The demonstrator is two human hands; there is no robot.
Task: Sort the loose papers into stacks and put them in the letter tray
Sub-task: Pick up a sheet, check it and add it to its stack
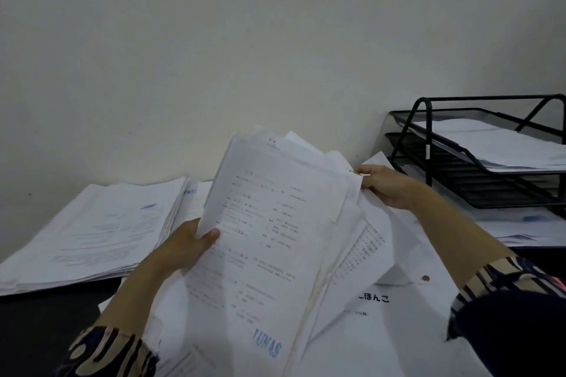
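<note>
A thick bundle of white printed papers is raised in front of me, its top sheet stamped LUNAS in blue near the bottom. My left hand grips the bundle's left edge, thumb on top. At the bundle's upper right corner my right hand pinches the sheets' edges. The black wire letter tray stands at the right against the wall, with papers lying in its top tier. Loose sheets with Japanese print lie under the bundle.
A tall, slightly fanned stack of papers lies on the dark desk at the left. More sheets lie under the tray's lowest tier. A plain white wall closes off the back.
</note>
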